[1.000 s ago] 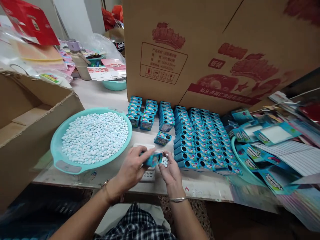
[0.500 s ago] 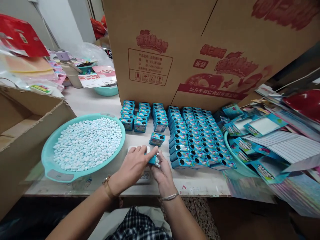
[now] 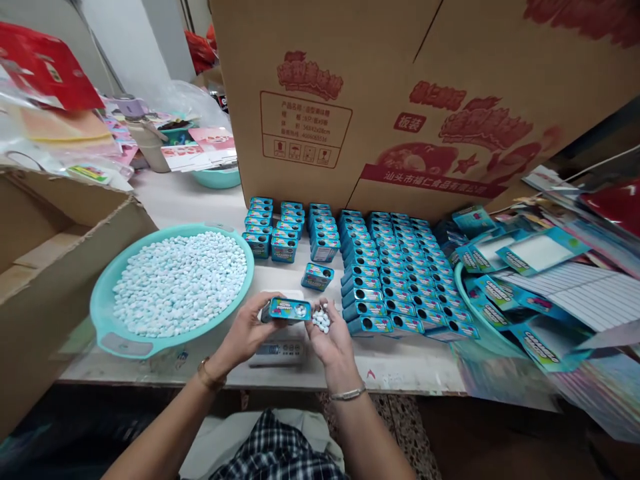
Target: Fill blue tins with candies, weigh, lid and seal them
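Note:
My left hand (image 3: 247, 328) grips a small blue candy box (image 3: 289, 309), held flat with its round window facing up. My right hand (image 3: 331, 335) is cupped beside it with several white tablets (image 3: 321, 321) in its fingers, right at the box's end. Both hands hover over a small white scale (image 3: 280, 347) near the table's front edge. A teal basin (image 3: 107, 313) full of white tablets sits to the left. One blue box (image 3: 317, 277) lies alone just beyond my hands.
Rows of blue boxes (image 3: 395, 267) cover the table to the right and back. A large printed carton (image 3: 400, 100) stands behind them. An open brown carton (image 3: 45, 253) is at the left. Blue cardboard cards (image 3: 520, 267) pile up at the right.
My left hand turned the blue box from tilted to flat, window up. My right hand opened from pressing against the box, and the tablets in it show again.

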Motion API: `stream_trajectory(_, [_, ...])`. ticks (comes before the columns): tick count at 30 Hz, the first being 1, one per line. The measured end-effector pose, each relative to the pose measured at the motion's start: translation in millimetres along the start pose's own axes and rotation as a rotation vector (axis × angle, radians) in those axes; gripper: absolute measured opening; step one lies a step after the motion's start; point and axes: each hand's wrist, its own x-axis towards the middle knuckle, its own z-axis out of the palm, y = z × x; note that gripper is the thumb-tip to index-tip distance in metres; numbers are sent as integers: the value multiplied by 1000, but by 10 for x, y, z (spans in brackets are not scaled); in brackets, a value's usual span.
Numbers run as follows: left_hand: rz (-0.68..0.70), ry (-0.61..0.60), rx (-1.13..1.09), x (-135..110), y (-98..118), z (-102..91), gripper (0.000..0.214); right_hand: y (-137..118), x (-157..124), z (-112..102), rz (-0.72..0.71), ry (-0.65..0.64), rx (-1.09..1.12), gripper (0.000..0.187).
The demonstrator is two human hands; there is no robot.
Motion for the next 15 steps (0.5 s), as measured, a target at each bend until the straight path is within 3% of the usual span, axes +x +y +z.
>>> stream_trajectory(3, [-102,78,-157,-39,-259,58,41,-65,-16,18,23,5,0,11])
stream_trajectory(7, [-163,113,-208,-59,-467,109,43,-118,-31,2,68,-7,19,10])
stream_trajectory(12, [-142,72,-253,-145,-408,29,66,-207,-55,-104,94,-21,34,7])
stream_trajectory(15, [-141,128,-274,-276,-270,-77,76,-276,-65,-183,81,-7,29,6])
